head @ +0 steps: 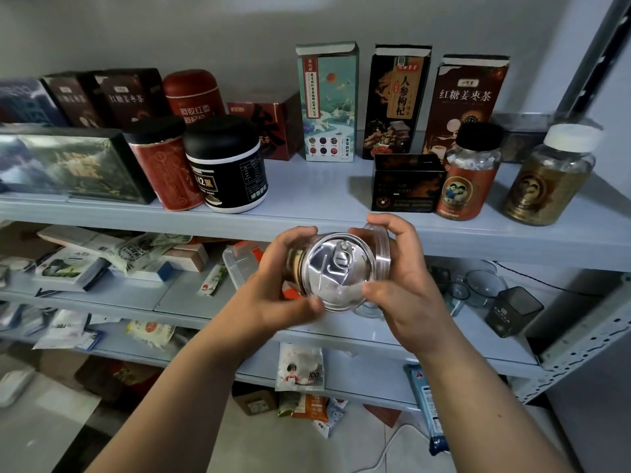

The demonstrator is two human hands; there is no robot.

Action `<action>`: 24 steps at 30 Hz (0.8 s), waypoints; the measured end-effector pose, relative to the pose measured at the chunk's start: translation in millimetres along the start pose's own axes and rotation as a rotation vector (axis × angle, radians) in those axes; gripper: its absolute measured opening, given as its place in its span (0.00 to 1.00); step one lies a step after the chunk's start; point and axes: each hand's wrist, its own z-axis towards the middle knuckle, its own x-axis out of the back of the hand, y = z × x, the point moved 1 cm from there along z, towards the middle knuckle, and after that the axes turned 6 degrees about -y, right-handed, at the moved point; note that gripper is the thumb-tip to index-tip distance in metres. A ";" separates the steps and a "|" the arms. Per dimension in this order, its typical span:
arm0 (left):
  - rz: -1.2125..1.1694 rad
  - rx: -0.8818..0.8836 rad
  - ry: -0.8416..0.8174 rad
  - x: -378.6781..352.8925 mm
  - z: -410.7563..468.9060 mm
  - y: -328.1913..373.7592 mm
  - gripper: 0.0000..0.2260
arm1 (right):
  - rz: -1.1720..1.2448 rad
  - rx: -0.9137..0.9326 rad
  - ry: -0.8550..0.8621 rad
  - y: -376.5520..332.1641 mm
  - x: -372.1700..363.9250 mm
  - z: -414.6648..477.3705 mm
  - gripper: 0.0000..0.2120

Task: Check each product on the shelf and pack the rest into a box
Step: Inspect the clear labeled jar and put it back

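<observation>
Gripping the can (pixel 336 273), left hand (pixel 273 295) faces right hand (pixel 406 288) holding clear lid (pixel 383 256).

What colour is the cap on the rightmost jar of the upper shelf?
White: the cap shows best in the head view.

The brown box (pixel 466 107) reads 红糖姜枣茶, the dark box (pixel 396 104) 人参枸杞, the black jar (pixel 227 165) 12黑.

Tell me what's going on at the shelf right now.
A person is inspecting a can in front of the shelf. The left hand grips its body, tilting the sealed pull-tab top toward the camera; the right hand holds the rim and a clear lid. Other jars and boxes stand on the shelf.
</observation>
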 end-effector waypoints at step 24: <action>0.092 0.056 -0.002 4.0 0.1 -1.9 0.44 | 0.036 0.051 0.021 -2.4 1.4 -2.2 0.36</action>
